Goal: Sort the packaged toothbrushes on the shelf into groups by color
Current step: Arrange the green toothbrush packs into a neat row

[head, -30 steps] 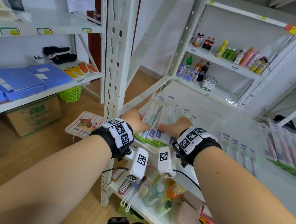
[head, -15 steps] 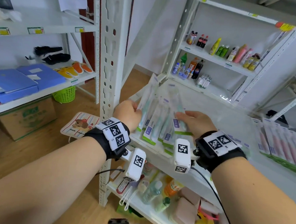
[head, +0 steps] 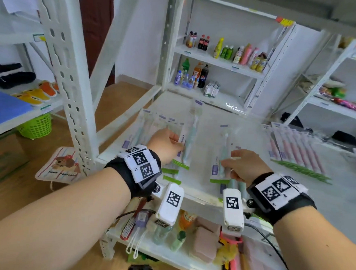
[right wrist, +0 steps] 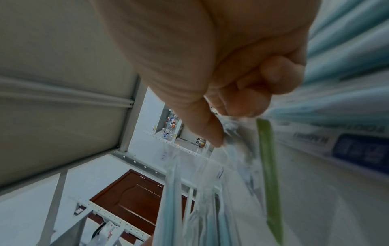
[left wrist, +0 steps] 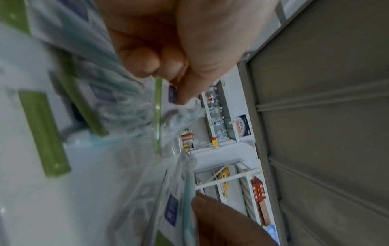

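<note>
L hand (head: 166, 145) pinches a teal toothbrush pack (head: 188, 139) near its lower end, thumb on top, pack raised off the white shelf (head: 245, 138) and pointing away. R hand (head: 246, 166) pinches a second teal pack (head: 221, 157) the same way, just beside the first, the two packs apart. More teal packs (head: 150, 125) lie flat under and left of L hand, overlapping. Pink packs (head: 296, 149) sit in a row at far right of shelf, well apart from the teal ones. Bottles (head: 229, 50) on back rack.
</note>
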The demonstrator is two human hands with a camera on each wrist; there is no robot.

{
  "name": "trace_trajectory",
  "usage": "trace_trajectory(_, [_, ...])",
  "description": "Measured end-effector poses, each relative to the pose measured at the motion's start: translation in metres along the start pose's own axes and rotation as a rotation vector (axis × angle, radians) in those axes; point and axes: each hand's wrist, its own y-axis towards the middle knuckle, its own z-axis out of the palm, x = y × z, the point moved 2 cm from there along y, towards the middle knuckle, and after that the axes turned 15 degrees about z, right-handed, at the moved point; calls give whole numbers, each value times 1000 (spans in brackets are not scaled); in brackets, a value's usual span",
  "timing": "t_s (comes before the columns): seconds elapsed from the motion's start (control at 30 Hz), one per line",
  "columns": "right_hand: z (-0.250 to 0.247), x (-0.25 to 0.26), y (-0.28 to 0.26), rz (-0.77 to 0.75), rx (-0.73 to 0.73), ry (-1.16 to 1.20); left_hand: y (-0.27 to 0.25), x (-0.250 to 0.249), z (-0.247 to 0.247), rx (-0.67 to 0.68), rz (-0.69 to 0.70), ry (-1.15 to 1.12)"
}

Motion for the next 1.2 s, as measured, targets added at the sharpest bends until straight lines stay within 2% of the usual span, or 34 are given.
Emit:
trace_trajectory(0.07, [1,-3,-7,-9,1,-80,1,-5,16,91,-4,-12])
trace_trajectory(0.3, [0,-3,-32,-23,3,-260,0,-12,52,281,-71,-4])
trace_trajectory(0.8, [5,-2,-47,-43,-53,-504,-5,-5,81,351,-165,-71])
trace_trajectory(0.97, [3,-11,-45,-27,-42,-455,-4,-5,82,391,-155,-23])
trace_trajectory(1.2, [-24,-32,-36,-47,-122,-177,-7,-14,80,449,-57,159])
